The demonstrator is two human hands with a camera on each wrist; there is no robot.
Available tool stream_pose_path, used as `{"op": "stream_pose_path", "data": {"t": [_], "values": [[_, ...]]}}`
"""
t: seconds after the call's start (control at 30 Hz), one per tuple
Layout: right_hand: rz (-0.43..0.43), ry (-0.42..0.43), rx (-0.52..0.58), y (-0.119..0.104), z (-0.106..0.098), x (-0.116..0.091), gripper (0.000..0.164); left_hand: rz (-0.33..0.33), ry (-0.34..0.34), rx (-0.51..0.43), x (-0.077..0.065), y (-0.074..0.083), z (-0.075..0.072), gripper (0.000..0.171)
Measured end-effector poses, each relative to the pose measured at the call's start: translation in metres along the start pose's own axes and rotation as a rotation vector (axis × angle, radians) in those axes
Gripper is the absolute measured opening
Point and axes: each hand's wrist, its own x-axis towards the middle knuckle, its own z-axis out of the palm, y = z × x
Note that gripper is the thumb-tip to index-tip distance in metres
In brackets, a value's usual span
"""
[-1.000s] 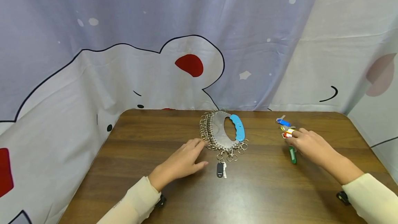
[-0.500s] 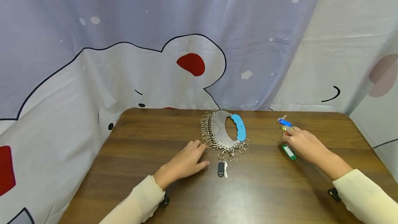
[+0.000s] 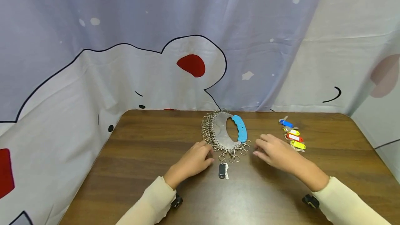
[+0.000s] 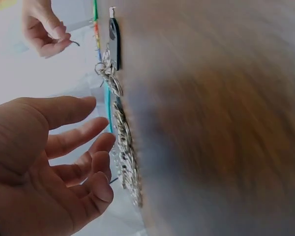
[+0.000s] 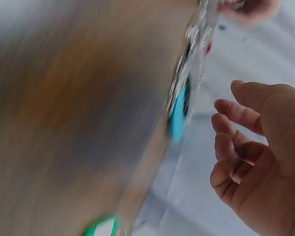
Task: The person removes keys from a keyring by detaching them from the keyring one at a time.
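A silver key holder (image 3: 221, 133) lies mid-table, a plate with a blue handle and several rings and clips round its edge. Below it a black key tag (image 3: 222, 171) with a silver key hangs from one ring. My left hand (image 3: 193, 160) hovers at the holder's left lower edge, fingers loosely bent and holding nothing. On the other side, right of the blue handle, is my right hand (image 3: 275, 152); its palm is bare in the right wrist view. A green key tag (image 5: 103, 227) shows there on the table, hidden in the head view.
Blue (image 3: 285, 123), red (image 3: 294, 137) and yellow (image 3: 298, 144) key tags with keys lie in a column at the right, along with another yellow one. A printed curtain (image 3: 125, 79) hangs behind the table (image 3: 150, 127).
My right hand has left the tags and moved left toward the holder, letting go of the green tag. My left hand has shifted slightly right.
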Motion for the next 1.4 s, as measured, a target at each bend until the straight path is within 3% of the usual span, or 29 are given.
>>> {"op": "stream_pose_path", "data": {"t": [0.2, 0.43, 0.63, 1.13, 1.4], "values": [[-0.016, -0.070, 0.101, -0.036, 0.012, 0.020, 0.014, -0.008, 0.003, -0.013, 0.010, 0.003, 0.002, 0.017], [-0.062, -0.158, 0.245, -0.062, 0.028, 0.037, 0.018, -0.125, 0.001, -0.077, 0.023, 0.008, 0.005, 0.007], [-0.042, -0.182, 0.199, -0.073, 0.041, 0.044, 0.013, -0.169, 0.020, -0.090, 0.032, 0.014, 0.013, 0.010], [0.134, -0.154, 0.080, -0.084, 0.053, 0.051, 0.024, -0.251, -0.092, -0.090, 0.042, 0.024, 0.019, 0.033], [0.220, -0.198, -0.049, -0.086, 0.052, 0.057, 0.021, -0.259, -0.054, -0.120, 0.043, 0.029, 0.023, 0.034]]}}
